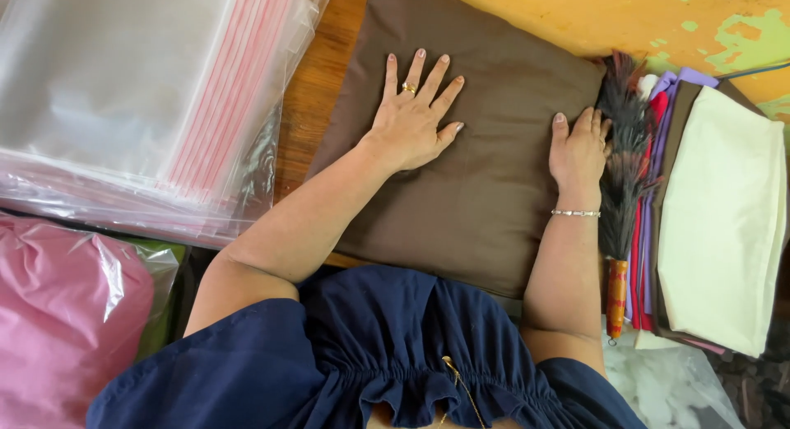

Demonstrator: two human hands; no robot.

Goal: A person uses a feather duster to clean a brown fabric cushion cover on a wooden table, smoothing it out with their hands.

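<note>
Directly under both hands, seen from the head camera, lies the folded brown cloth (469, 174) on the wooden table (317, 83), its long axis running away from the person. Left hand (411, 120) presses flat near the cloth's middle, fingers spread wide, holding nothing. Right hand (578, 153) rests open on the cloth's right edge, beside the feather duster (625, 149) and the stack of folded fabrics (724, 215).

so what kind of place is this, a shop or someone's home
Probably a small textile packing or sewing workspace, not clearly a shop. A stack of clear zip bags, a pile of folded fabrics and a brown cushion pressed flat under both hands suggest it.
</note>
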